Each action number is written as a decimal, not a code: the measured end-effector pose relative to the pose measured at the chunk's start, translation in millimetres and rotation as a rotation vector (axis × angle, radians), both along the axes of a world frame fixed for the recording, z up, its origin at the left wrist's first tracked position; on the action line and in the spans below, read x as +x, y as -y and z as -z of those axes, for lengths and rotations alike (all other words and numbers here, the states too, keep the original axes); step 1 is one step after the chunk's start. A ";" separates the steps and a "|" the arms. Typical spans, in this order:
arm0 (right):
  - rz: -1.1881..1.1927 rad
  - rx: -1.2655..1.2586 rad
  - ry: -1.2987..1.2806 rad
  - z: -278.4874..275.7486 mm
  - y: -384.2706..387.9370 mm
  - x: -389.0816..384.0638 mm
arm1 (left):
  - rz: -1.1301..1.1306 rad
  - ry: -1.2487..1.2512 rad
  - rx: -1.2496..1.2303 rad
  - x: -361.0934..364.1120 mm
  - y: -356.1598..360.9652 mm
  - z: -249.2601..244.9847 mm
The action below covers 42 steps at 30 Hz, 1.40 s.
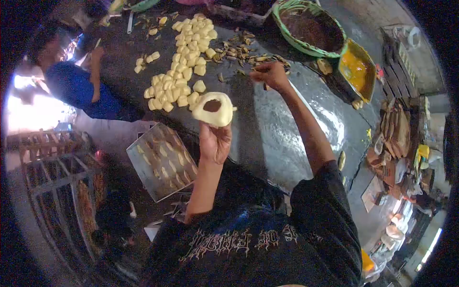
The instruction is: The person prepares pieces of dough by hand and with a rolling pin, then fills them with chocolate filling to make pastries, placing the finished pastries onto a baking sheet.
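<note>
One round of pale dough (218, 118) is held in the left hand (215, 142), whose fingers and thumb grip it from the near edge. One dark brown patch of filling (212, 106) lies in the middle of that round. Just past the grip starts one long heap of dough pieces (179, 71), several dozen, packed too closely for an exact count; one piece sits a little apart on the side towards the right hand.

The right hand (270, 75), the second of two, is out ahead and to the right of the held dough, fingers drawn together; I cannot tell whether anything is pinched in them. Dozens of small brown pieces (239, 45) are scattered beside it, towards the heap, overlapping too much to count.

To the left of the left wrist is one metal tray (148, 184) with a dozen or more slim, pale-brown pastries (165, 155) in rows. Farther off, beyond the heap and left of the grip, about four dough pieces make a small cluster (146, 62).

Past the right hand stand one green basin (282, 31) with dark brown contents and, right of it, one yellow-orange container (369, 92). Far left of the grip, one co-worker's blue clothing (81, 91) shows.
</note>
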State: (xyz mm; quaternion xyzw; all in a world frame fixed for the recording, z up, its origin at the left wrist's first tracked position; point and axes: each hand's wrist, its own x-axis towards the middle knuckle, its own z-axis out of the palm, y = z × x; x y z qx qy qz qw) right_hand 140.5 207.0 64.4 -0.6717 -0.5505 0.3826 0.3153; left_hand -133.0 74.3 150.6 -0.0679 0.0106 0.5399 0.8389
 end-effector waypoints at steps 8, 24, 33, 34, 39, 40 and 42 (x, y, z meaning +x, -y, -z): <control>-0.126 0.067 0.043 -1.8 42.6 17.0 | -0.074 -0.099 -0.002 -14.5 76.8 19.5; -0.200 -0.003 0.125 -27.6 -39.1 -4.2 | -0.066 -0.221 -0.040 -51.0 -72.5 60.2; 0.005 0.252 0.055 -86.4 -33.0 -33.9 | 0.043 -0.265 0.077 -2.4 -162.8 60.7; 0.052 0.262 -0.030 -112.9 -29.9 -40.4 | 0.091 -0.287 -0.011 8.0 -162.9 59.3; 0.161 0.455 -0.043 -196.9 -6.0 -38.3 | 0.193 -0.276 0.005 79.3 -155.8 38.3; 0.170 0.477 -0.024 -210.5 1.6 -36.6 | 0.216 -0.248 0.109 93.0 -154.2 22.9; 0.131 0.662 0.073 -212.3 12.8 -27.1 | 0.247 -0.213 0.264 113.9 -146.6 -0.5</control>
